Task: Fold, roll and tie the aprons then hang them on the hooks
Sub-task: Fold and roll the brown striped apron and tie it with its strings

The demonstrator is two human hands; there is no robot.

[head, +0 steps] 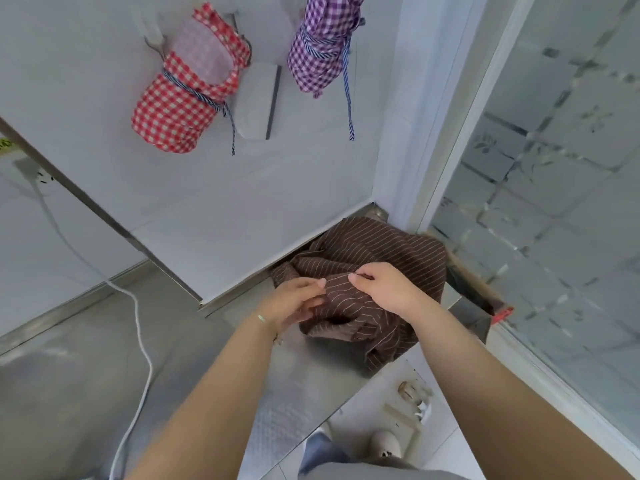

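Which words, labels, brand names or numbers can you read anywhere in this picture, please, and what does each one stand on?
None can be read.
The red checked apron, purple checked apron and brown striped apron carry only patterns.
The green-and-yellow marking at the left edge is too blurred and cut off to read.

A steel counter [86, 393] stands against the white wall. A crumpled brown striped apron [388, 251] lies at its far right corner, and a white cable [138, 327] trails across its left part.

Brown pinstriped apron [381, 251] (thin white lines), red-checked apron [173, 109], purple-checked apron [318, 53], both blue-striped ties.
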